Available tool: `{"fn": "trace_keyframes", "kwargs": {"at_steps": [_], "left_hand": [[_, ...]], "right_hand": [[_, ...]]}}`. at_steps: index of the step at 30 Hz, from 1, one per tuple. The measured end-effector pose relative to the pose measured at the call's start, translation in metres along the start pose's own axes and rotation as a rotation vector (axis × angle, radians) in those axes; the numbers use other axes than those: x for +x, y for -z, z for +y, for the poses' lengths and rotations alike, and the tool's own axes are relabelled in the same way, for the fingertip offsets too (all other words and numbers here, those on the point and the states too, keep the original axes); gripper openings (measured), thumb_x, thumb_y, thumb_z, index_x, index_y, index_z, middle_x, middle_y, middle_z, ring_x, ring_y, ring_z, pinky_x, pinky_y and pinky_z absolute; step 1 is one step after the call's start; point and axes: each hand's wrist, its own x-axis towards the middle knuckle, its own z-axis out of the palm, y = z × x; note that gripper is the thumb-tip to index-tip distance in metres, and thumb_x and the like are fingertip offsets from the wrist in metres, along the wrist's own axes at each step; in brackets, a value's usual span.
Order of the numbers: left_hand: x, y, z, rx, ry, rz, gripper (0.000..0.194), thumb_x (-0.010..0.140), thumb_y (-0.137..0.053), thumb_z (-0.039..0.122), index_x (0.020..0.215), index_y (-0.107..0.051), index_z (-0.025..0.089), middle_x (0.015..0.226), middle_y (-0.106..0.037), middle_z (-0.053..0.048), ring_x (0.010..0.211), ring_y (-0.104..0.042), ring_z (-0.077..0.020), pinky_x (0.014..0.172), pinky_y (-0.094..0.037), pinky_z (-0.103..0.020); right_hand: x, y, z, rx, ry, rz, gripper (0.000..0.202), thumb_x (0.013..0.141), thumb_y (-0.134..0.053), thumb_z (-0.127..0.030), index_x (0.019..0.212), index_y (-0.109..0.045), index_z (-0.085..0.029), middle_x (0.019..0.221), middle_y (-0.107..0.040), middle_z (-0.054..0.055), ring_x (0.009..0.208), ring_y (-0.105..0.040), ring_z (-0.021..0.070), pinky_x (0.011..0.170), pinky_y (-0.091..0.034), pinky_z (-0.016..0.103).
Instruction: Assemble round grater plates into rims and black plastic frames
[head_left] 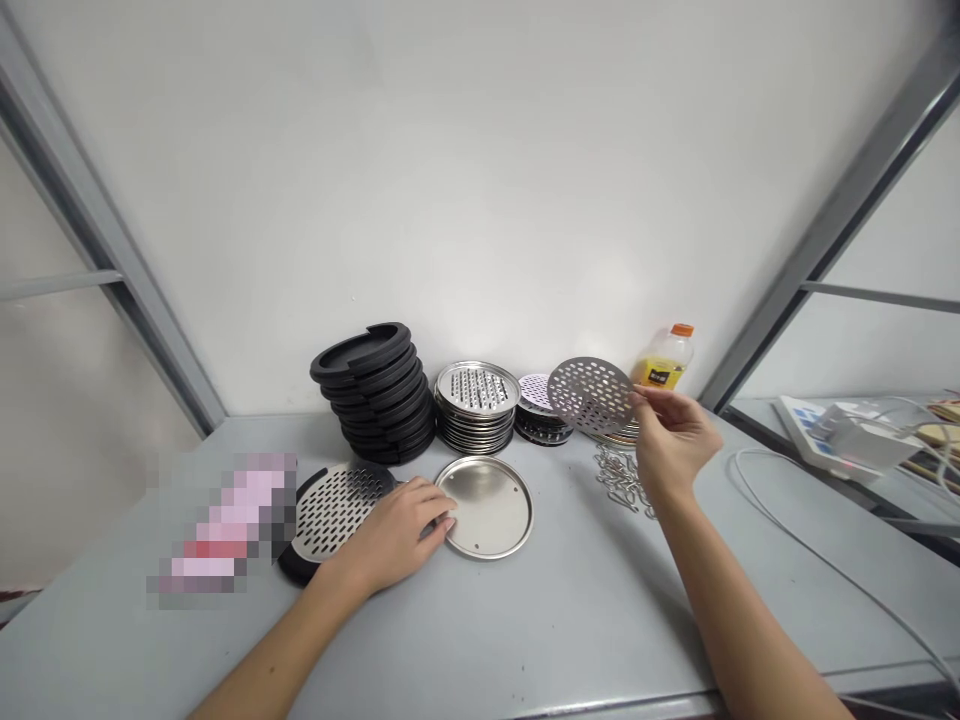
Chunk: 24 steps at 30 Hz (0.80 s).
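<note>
My right hand (pixel 671 432) pinches the edge of a thin round perforated metal disc (pixel 589 395), held up above the table. My left hand (pixel 411 528) rests low with its thumb and fingertips apart, touching the left rim of a shallow round metal plate (pixel 491 515). That plate lies flat, with a few small holes near its rim. Left of this hand lies a slotted metal disc (pixel 337 512) seated in a black ring (pixel 298 568), partly covered by the hand.
Behind stand a stack of black rings (pixel 382 400), a stack of metal grater discs (pixel 478 410) and a lower stack of perforated discs (pixel 536 395). Metal hooks (pixel 621 478) lie near a bottle (pixel 667 358). A white cable (pixel 817 565) and power strip (pixel 825 435) are at right.
</note>
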Motion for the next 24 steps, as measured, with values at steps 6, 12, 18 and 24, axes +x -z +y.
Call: {"fn": "trace_keyframes", "kwargs": {"at_steps": [6,12,18,24], "left_hand": [[0.000,0.000,0.000,0.013,0.019,0.024,0.021,0.092,-0.050,0.020,0.107,-0.064,0.022,0.104,-0.065,-0.005,0.096,-0.058,-0.0210,0.087,-0.048,-0.036],[-0.001,-0.004,-0.003,0.030,0.043,0.045,0.020,0.091,-0.051,0.022,0.105,-0.065,0.023,0.110,-0.064,-0.005,0.101,-0.060,-0.0215,0.091,-0.048,-0.037],[0.001,-0.002,-0.003,0.037,0.055,0.194,0.029,0.091,-0.054,0.026,0.119,-0.057,0.022,0.117,-0.062,-0.007,0.109,-0.057,-0.0232,0.095,-0.046,-0.040],[0.002,0.001,-0.002,0.024,0.017,0.324,0.018,0.091,-0.056,0.028,0.106,-0.062,0.020,0.102,-0.068,-0.005,0.096,-0.061,-0.0210,0.087,-0.047,-0.037]], "right_hand": [[-0.010,-0.004,0.000,0.225,-0.258,-0.307,0.020,0.064,-0.080,-0.025,0.075,-0.064,-0.018,0.082,-0.070,0.003,0.076,-0.066,0.0166,0.064,-0.053,0.028],[-0.050,-0.021,-0.014,0.297,-0.269,-0.534,0.017,0.071,-0.075,-0.025,0.068,-0.059,-0.020,0.082,-0.067,0.003,0.079,-0.063,0.0164,0.068,-0.051,0.029],[-0.076,-0.025,-0.027,0.252,-0.181,-0.698,0.016,0.079,-0.067,-0.023,0.067,-0.057,-0.020,0.084,-0.065,0.004,0.080,-0.062,0.0167,0.072,-0.049,0.031],[-0.090,-0.027,-0.029,0.195,-0.152,-0.772,0.016,0.079,-0.065,-0.024,0.067,-0.055,-0.020,0.081,-0.065,0.005,0.079,-0.062,0.0183,0.073,-0.050,0.033]]}}
